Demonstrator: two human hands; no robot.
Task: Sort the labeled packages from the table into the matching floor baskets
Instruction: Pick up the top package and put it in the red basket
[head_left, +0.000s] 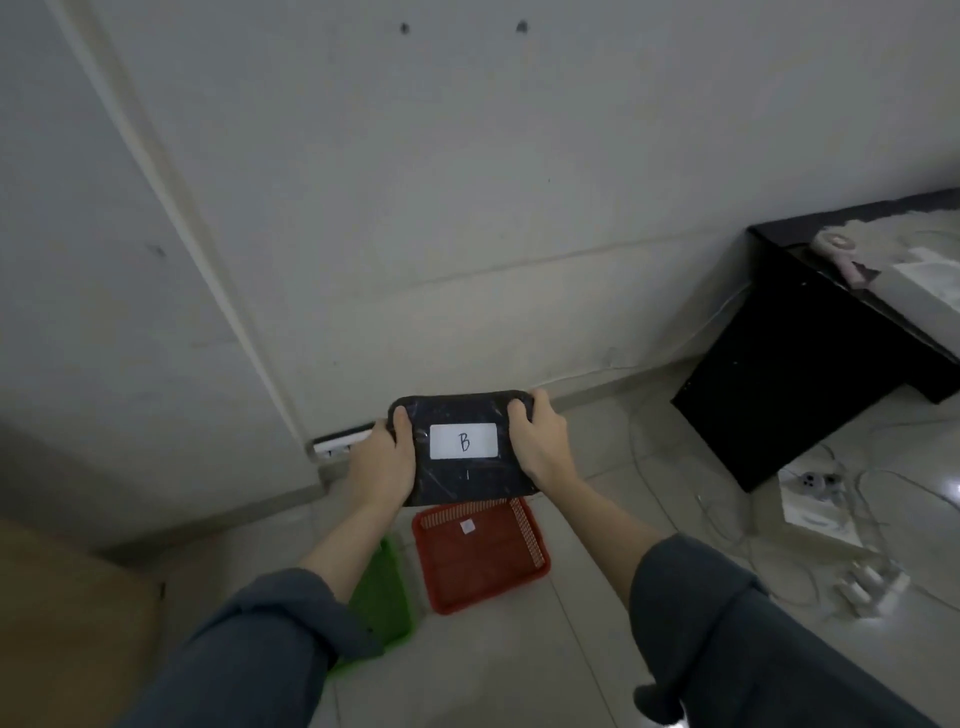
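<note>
A black wrapped package (460, 480) with a white label reading "B" is held up in the air in front of me. My left hand (382, 462) grips its left edge and my right hand (537, 444) grips its right edge. Directly below it on the floor lies a red basket (485, 577) with a small white tag inside. A green basket (382, 597) lies to the left of the red one, partly hidden by my left forearm.
A black table (795, 364) stands at the right with a pink device and white boxes on it. Cables, a power strip (872, 584) and white paper lie on the tiled floor at the right. A brown surface (62, 623) sits at lower left. The wall is close ahead.
</note>
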